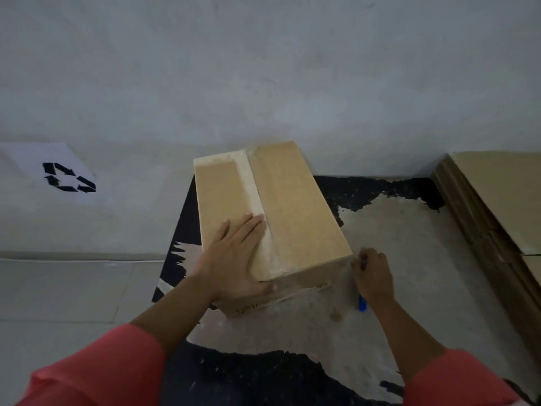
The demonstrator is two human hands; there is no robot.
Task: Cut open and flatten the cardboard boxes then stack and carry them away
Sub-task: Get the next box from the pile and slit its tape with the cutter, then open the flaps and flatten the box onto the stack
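Observation:
A closed brown cardboard box (292,200) stands on the floor in the middle of the view, with a strip of clear tape running along its top seam. My left hand (234,256) lies flat on the near left part of the box top, fingers straight, thumb over the near edge. My right hand (373,275) grips a blue-handled cutter (362,303) at the box's near right corner. The blade end is hidden by my fingers.
A stack of flattened cardboard (497,206) lies at the right. A white sheet with a black recycling symbol (68,177) lies on a raised ledge at the left. The floor under the box is worn black matting (380,189), and a grey wall rises behind.

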